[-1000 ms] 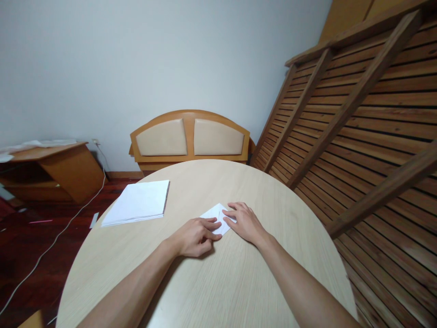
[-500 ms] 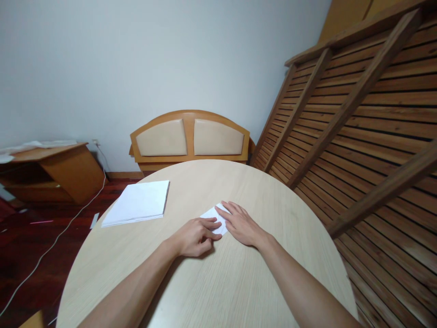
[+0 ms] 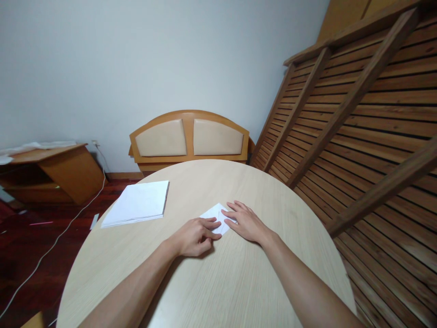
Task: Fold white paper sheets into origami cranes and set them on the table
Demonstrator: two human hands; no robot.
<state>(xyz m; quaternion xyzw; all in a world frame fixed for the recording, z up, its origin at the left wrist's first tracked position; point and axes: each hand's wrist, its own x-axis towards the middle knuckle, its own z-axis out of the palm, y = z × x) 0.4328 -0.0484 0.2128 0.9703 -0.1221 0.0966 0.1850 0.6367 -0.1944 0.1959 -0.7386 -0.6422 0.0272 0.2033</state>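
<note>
A small folded sheet of white paper (image 3: 217, 210) lies on the round pale wood table (image 3: 218, 282), with crease lines on its upper face. From the left, my left hand (image 3: 197, 237) presses it down with stretched fingertips, the thumb bent beneath. My right hand (image 3: 246, 222) rests at the paper's right corner, its fingers spread and laid fairly flat. Both hands partly cover the paper, so its full outline is hidden. Neither hand grips it between the fingers.
A stack of white paper (image 3: 138, 202) lies at the table's left. Beyond the table stands a padded headboard (image 3: 189, 136). A slatted wooden frame (image 3: 358, 114) leans close on the right. A low cabinet (image 3: 68, 171) and white cord (image 3: 64, 230) are on the left.
My right hand has slid a little to the right across the paper, and more of its creased face shows. My left hand has stayed in place.
</note>
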